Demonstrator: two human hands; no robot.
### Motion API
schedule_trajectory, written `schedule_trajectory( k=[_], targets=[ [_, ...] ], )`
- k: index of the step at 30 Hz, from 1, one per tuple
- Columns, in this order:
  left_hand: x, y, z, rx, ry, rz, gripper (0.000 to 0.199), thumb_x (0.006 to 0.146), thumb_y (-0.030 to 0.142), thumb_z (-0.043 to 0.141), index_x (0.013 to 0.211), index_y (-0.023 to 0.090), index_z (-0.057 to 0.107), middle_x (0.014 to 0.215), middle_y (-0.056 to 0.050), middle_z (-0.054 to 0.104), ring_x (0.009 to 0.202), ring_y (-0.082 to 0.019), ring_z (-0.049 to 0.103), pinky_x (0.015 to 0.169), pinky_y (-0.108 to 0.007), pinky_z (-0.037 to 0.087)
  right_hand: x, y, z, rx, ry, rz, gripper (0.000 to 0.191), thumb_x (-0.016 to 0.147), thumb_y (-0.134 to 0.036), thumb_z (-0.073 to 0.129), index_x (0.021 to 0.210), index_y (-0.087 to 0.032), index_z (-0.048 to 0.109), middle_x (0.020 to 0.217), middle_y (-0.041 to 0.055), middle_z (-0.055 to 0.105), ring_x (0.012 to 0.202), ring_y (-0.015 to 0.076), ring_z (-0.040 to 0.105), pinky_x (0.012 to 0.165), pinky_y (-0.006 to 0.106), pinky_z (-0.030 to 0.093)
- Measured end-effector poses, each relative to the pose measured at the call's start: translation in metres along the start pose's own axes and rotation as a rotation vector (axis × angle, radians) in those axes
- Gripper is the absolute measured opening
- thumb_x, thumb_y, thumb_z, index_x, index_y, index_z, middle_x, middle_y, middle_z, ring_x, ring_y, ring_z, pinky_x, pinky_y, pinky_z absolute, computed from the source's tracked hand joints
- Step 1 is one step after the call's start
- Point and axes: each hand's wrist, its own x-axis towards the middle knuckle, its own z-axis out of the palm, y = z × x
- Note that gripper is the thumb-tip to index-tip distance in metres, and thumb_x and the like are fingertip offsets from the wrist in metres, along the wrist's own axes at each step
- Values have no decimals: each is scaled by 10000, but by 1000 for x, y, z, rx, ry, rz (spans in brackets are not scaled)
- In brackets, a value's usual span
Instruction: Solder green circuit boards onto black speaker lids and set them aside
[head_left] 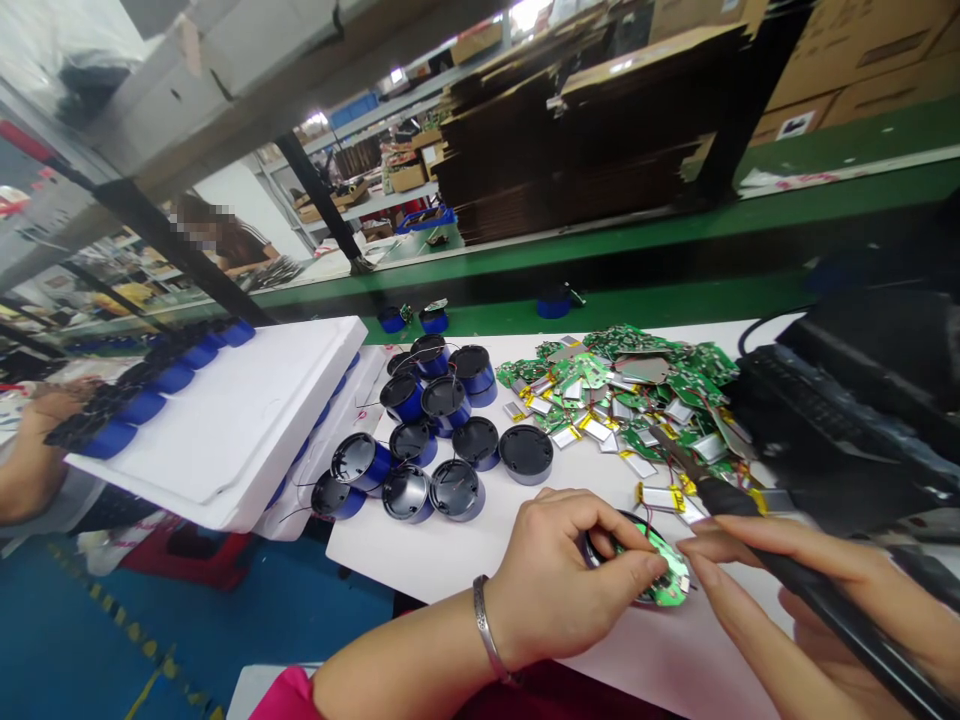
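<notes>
A white table [465, 550] carries a cluster of round blue-sided housings [427, 440] with dark tops, packed close together, some upright and some tipped on their sides. Right of them lies a heap of green circuit boards [637, 375] mixed with small silver battery packs [596, 428]. On the left a white foam tray [240, 420] rests on a second tray, with blue housings lined along its far edge. A dark machine [862, 400] stands at the right. Beyond a green conveyor belt [637, 270], flattened brown cardboard [585, 140] is stacked high. A co-worker's forearm [30, 460] shows at the left edge.
</notes>
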Motion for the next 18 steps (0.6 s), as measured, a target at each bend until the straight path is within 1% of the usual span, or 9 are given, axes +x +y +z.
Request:
schedule_trajectory(
  k=[5, 8, 10, 13, 16, 18],
  targets=[
    [-1, 2, 2, 45, 1, 9, 111, 740, 130, 847, 703, 161, 747, 657, 3, 675, 652, -121, 592, 761, -284, 471, 4, -3, 1, 3, -3, -12, 464, 955, -665, 538, 1080, -236, 663, 913, 73, 623, 896, 259, 650, 738, 335, 572],
    [0, 4, 0, 88, -12, 9, 96, 742, 128, 842, 709, 157, 757, 656, 3, 677, 657, -123, 588, 791, -296, 464, 4, -4, 0, 9, -7, -19, 459, 959, -660, 541, 1087, -236, 660, 919, 71, 624, 909, 259, 651, 742, 335, 574],
    [1, 6, -3, 120, -47, 31, 70, 751, 143, 844, 744, 153, 775, 683, -6, 700, 671, -128, 585, 807, -306, 454, 4, -5, -1, 12, -8, -25, 455, 963, -654, 544, 1098, -235, 659, 926, 70, 625, 917, 259, 652, 742, 334, 574],
    [3, 8, -7, 146, -122, 71, 46, 801, 173, 821, 779, 147, 790, 728, -24, 737, 688, -133, 587, 842, -319, 442, 9, -10, -4, 8, -12, -35, 445, 971, -639, 554, 1128, -235, 656, 942, 66, 631, 925, 257, 654, 739, 333, 574],
    [5, 8, -8, 111, -134, 53, 83, 837, 190, 798, 765, 149, 790, 723, -29, 741, 682, -131, 589, 825, -303, 454, 20, -18, -8, 2, -24, -74, 419, 992, -607, 562, 1169, -237, 647, 986, 56, 642, 928, 241, 657, 719, 319, 566],
    [6, 8, -8, 60, -120, 14, 86, 833, 199, 803, 764, 150, 789, 731, -35, 740, 694, -138, 600, 775, -280, 470, 32, -26, -12, 19, -29, -141, 370, 1027, -564, 555, 1200, -247, 634, 1054, 29, 647, 934, 193, 655, 708, 273, 551]
  ],
)
